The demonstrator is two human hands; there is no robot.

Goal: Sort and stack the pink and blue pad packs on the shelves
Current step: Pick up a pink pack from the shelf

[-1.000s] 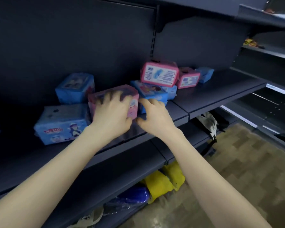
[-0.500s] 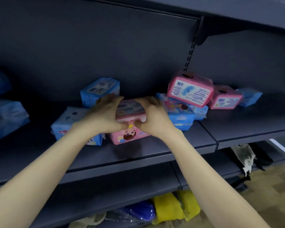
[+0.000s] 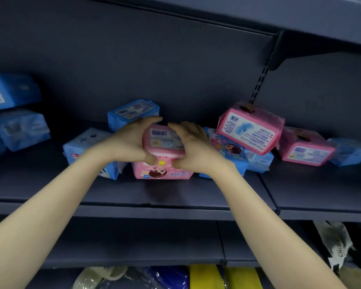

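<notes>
- Near the middle of the shelf [image 3: 121, 197], a bit back from its front edge, the top pink pack [image 3: 164, 140] sits on the lower pink pack [image 3: 162, 173].
- A second ago the left hand [image 3: 127, 142] lay flat over the pink pile, and the right hand [image 3: 196, 151] was just beside it. Now both hands hug the top pink pack, one on each side.
- Since half a second ago almost nothing has moved. It is the same pack in the same spot, with the same two hands on it.
- I think the top pack is being set straight on the one below. That would make a pink pile of two here, and this step looks nearly done.
- Both hands are grasping the top pink pack. The left fingers curl over its left and back edges. The right fingers curl over its right edge. Both thumbs press at its front edge, where it meets the lower pack.
- The pack lies right between the two palms, label side up, and looks about level.
- The sorting is not finished. The cartoon blue pack [image 3: 227, 152] lies just right of the pile, partly behind the right hand. The tilted pink pack [image 3: 249, 128] leans on top of it.
- The front blue pack [image 3: 86, 147] lies just left of the pile. The back blue pack [image 3: 133, 110] sits behind it by the back wall.
</notes>
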